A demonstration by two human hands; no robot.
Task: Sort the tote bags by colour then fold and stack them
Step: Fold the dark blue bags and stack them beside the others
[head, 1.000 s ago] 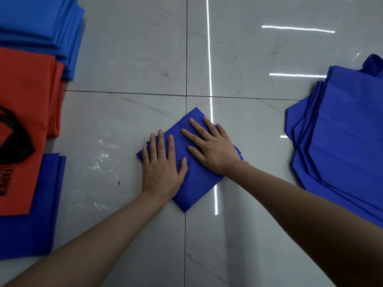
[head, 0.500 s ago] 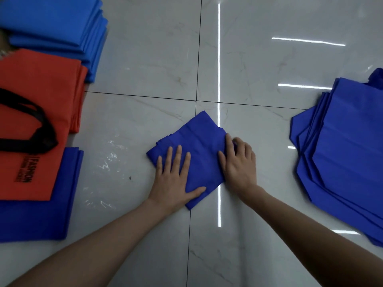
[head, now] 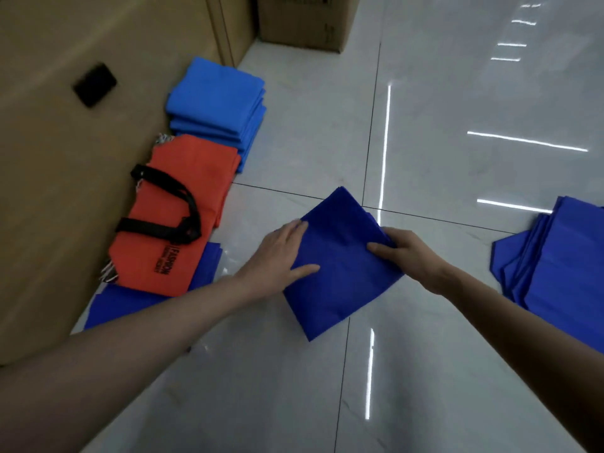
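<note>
A folded dark blue tote bag [head: 340, 273] is held between my two hands just above the tiled floor. My left hand [head: 277, 256] grips its left edge, thumb on top. Its right edge is pinched by my right hand [head: 408, 256]. To the left lies a stack of orange bags [head: 183, 204] with black handles, a stack of folded light blue bags [head: 219, 106] behind it, and dark blue folded bags [head: 130, 302] in front of it. A pile of unfolded dark blue bags [head: 562, 263] lies at the right.
A large cardboard box [head: 81, 125] stands along the left, with another box [head: 304, 21] at the back. The floor [head: 425, 158] is glossy grey tile with light reflections.
Both hands went from pressing flat on the folded bag to gripping its edges, and the bag has lifted and shifted. My head has turned left, bringing the boxes into view.
</note>
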